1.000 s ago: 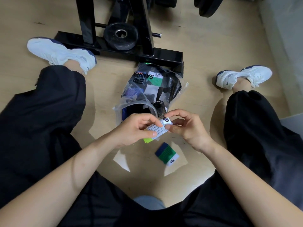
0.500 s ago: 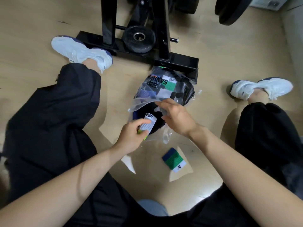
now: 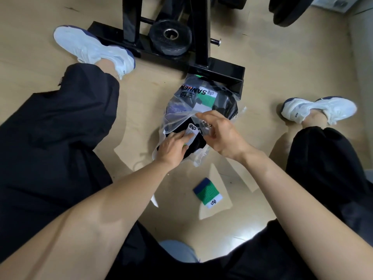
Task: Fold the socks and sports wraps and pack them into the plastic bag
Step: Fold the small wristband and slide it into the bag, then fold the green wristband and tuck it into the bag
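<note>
My L hand [image 3: 173,145] grips folded white wrap [image 3: 191,132], dotted, black logo, in mouth of clear plastic bag [image 3: 178,115]; R hand [image 3: 221,134] pinches bag film up. Green/navy wrap [image 3: 207,196] lies nearby on floor.

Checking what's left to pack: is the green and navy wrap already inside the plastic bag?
No, the green and navy wrap lies on the floor nearer the person, apart from the plastic bag.

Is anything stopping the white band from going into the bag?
Nothing visible. The right hand lifts the bag by its top flap, so its mouth is open. The left hand holds the white band at the opening, above black clothes already inside.
</note>
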Demonstrator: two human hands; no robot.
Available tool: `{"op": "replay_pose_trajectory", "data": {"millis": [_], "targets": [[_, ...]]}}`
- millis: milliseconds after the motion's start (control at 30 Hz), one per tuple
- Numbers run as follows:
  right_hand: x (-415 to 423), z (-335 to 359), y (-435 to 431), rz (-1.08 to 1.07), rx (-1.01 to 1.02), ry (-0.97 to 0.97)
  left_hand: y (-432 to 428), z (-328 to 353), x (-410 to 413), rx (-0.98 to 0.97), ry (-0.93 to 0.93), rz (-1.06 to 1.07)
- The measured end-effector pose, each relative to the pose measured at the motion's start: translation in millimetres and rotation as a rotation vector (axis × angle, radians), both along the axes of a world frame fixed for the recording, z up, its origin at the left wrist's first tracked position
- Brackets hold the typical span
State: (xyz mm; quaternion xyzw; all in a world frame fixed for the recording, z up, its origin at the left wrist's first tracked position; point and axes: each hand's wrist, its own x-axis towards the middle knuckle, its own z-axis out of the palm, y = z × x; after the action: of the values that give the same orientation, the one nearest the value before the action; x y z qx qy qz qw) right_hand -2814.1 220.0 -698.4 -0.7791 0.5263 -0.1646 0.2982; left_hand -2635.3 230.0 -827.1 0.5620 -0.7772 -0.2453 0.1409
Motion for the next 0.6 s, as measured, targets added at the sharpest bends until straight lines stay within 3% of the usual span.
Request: {"op": "replay_pose_trajectory", "data": {"millis": [133,300,433,600], "targets": [[-7,-9,4,-0.003,0.025,-0.008,6,-4,3,-0.062,-0.208,-0.035],[-5,-13,6,-0.029,0.023,-0.003,12,-4,7,-0.252,-0.194,-0.023],[0,-14,6,-0.033,0.017,0.012,13,-17,6,-0.162,-0.148,-0.046],[-3,-18,8,-0.027,0.017,0.028,0,-33,5,-0.024,-0.078,-0.234]]}}
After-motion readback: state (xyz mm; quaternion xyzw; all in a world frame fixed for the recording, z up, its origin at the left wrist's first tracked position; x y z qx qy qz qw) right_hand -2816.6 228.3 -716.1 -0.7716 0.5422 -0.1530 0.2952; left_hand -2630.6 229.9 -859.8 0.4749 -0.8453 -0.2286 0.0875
